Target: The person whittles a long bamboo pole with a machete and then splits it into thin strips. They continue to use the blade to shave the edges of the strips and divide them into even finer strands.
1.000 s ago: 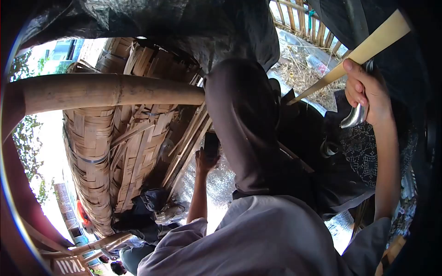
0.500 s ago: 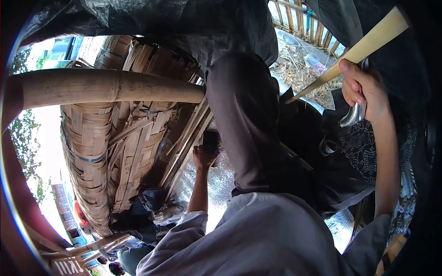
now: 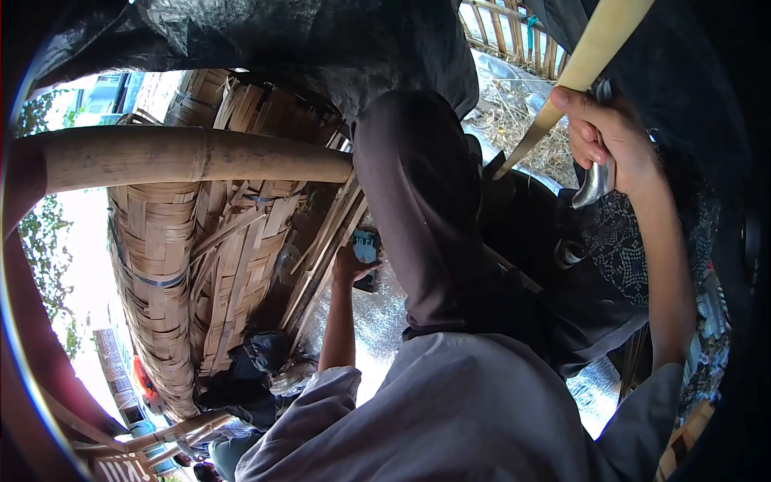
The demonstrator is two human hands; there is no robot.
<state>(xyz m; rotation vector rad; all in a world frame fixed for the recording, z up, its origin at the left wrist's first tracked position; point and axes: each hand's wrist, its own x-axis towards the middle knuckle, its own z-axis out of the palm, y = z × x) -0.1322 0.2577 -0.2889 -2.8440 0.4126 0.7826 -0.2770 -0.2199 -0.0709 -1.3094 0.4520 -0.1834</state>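
Observation:
My left hand (image 3: 345, 263) is low beside my left knee, closed around a phone (image 3: 365, 246) whose screen is lit, with the thumb across its face. On the right, my raised right hand (image 3: 604, 138) is wrapped round a curved metal handle (image 3: 593, 189). Its thumb presses on a long, pale bamboo strip (image 3: 606, 38), which slants from the upper right down to a dark edge near my knee (image 3: 411, 136). What the handle belongs to is hard to make out.
Rolled woven bamboo (image 3: 157, 257) stands at left behind a thick bamboo pole (image 3: 201, 154). Split slats (image 3: 325, 249) lean beside the left hand. Dark sheeting (image 3: 321, 40) hangs above. A black bag (image 3: 261, 353) lies lower left; patterned dark cloth (image 3: 618, 249) is at right.
The phone screen has changed from dark to lit, and the left thumb has spread across it. My right hand, the handle and the bamboo strip have shifted left.

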